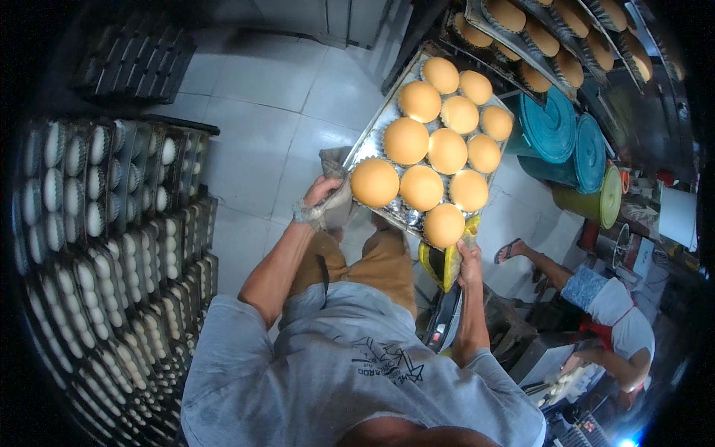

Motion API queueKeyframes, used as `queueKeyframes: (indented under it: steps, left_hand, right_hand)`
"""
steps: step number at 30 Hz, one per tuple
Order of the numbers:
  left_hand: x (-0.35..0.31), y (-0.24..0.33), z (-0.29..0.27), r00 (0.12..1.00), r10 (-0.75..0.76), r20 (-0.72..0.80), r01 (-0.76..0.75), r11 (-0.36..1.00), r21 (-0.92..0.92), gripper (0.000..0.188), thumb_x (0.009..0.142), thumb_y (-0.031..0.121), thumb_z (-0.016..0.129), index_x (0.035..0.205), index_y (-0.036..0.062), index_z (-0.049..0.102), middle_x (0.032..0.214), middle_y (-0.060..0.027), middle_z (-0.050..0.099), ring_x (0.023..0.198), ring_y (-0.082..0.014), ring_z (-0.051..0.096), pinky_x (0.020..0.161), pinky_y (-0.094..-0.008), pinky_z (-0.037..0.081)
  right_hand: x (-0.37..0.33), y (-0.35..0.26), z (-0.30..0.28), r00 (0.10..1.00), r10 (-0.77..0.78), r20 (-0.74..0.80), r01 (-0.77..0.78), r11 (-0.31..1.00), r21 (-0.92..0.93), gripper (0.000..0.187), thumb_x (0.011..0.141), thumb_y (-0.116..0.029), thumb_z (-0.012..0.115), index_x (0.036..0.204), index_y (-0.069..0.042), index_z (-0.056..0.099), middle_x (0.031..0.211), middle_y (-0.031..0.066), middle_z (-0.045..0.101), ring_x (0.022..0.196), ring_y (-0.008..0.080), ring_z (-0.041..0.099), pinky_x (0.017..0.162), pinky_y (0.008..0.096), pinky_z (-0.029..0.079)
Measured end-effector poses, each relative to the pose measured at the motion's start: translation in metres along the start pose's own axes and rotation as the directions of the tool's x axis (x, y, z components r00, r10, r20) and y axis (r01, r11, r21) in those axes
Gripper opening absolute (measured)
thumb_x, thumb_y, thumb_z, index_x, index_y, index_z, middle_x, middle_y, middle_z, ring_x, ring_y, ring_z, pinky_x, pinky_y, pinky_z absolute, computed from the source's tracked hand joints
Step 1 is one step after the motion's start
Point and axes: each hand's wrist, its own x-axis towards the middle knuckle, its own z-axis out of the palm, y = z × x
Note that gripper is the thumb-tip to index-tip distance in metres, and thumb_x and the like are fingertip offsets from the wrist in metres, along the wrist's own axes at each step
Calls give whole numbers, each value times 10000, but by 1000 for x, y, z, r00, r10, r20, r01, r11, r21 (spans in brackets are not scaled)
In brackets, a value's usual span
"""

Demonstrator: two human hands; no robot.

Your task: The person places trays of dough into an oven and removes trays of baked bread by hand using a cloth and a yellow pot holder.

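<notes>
A metal baking tray (375, 141) with several round golden buns in fluted paper cups, such as this bun (406, 141), is held out in front of me at a slant. My left hand (322, 192) is closed on its near left edge through a grey cloth (339, 208). At the near right corner, my right hand (469, 264) is closed round a yellow and black cloth pad (449, 264) pressed to the tray. The fingertips of both hands are partly hidden by the cloths.
On the left stands a rack (112, 223) of trays with pale dough pieces. Trays of browned buns (544, 37) fill a rack at the far right, beside teal lidded bins (547, 127) and an olive bin (609, 197). Another person (603, 305) works at the right.
</notes>
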Motion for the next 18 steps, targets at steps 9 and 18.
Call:
queueKeyframes:
  steps: [9, 18]
  left_hand:
    - [73, 5, 15, 1000, 25, 1, -24, 997, -75, 232, 888, 112, 527, 1036, -20, 647, 892, -100, 683, 729, -173, 670, 667, -286, 554]
    - [101, -33, 55, 998, -61, -5, 58, 973, -221, 242, 946, 121, 536, 1139, -3, 616, 975, -113, 687, 810, -188, 695, 700, -318, 580]
  right_hand:
    - [71, -29, -18, 999, -34, 28, 35, 999, -5, 373, 920, -116, 620, 1253, 20, 520, 1127, 96, 651, 965, 184, 645, 867, 320, 512]
    - [128, -87, -69, 1000, -5, 1, 5, 995, -100, 327, 911, -81, 629, 1213, 14, 548, 1118, 89, 655, 970, 185, 639, 875, 328, 506]
